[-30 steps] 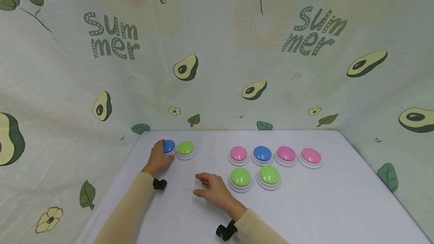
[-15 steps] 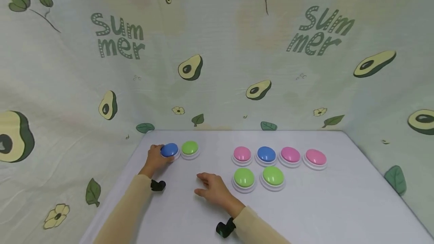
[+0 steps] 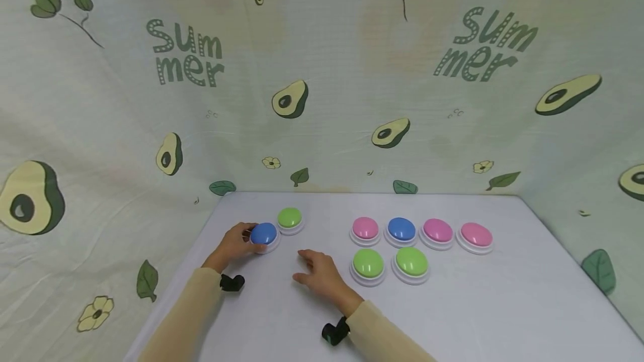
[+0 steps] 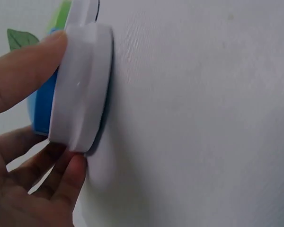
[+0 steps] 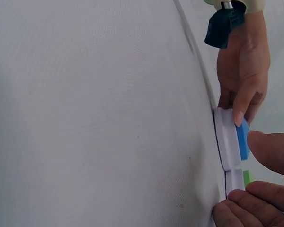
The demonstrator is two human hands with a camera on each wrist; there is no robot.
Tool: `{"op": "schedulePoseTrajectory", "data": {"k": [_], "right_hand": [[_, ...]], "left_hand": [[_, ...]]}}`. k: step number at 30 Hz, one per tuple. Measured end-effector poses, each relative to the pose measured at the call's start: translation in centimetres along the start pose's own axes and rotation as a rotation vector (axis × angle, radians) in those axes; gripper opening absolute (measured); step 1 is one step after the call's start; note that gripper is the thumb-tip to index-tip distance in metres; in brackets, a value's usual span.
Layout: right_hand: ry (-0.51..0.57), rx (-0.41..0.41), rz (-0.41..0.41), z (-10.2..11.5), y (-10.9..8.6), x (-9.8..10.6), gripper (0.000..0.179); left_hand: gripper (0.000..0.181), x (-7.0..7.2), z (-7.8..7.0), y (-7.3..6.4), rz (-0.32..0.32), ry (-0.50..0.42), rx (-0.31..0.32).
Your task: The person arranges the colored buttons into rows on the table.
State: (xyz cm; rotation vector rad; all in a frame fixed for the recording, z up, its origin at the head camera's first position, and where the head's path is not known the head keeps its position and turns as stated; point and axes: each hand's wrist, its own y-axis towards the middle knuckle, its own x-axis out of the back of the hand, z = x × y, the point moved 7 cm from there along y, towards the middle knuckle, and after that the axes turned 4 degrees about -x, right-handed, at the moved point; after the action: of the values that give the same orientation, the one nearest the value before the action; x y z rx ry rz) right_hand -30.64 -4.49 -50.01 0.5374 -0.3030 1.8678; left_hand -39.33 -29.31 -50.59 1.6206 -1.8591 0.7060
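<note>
My left hand (image 3: 235, 246) grips a round blue push button (image 3: 264, 234) with a white base at the left of the table. In the left wrist view the thumb lies on the near side of its white base (image 4: 80, 90), and the fingers curl at the other side. Behind it to the right stands a green push button (image 3: 290, 218). My right hand (image 3: 324, 277) hovers over the table right of the blue button, thumb and fingers apart, holding nothing. In the right wrist view its fingers (image 5: 260, 203) partly hide the green button.
Right of my right hand stand two green buttons (image 3: 368, 264), (image 3: 412, 262). Behind them runs a row with a pink button (image 3: 365, 229), a second blue button (image 3: 401, 229) and two more pink ones. A printed curtain (image 3: 332, 71) borders the white table (image 3: 478, 306).
My left hand has drawn the blue button toward me and slightly right, off the green button's left side. The right hand has barely moved. The head view has turned slightly left.
</note>
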Motion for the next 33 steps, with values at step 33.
{"op": "schedulePoseTrajectory", "data": {"k": [33], "right_hand": [[0.007,0.040,-0.147,-0.6,0.8,0.4,0.054]], "left_hand": [[0.062,-4.4,-4.7,-4.3,0.073,-0.205,-0.212]]}}
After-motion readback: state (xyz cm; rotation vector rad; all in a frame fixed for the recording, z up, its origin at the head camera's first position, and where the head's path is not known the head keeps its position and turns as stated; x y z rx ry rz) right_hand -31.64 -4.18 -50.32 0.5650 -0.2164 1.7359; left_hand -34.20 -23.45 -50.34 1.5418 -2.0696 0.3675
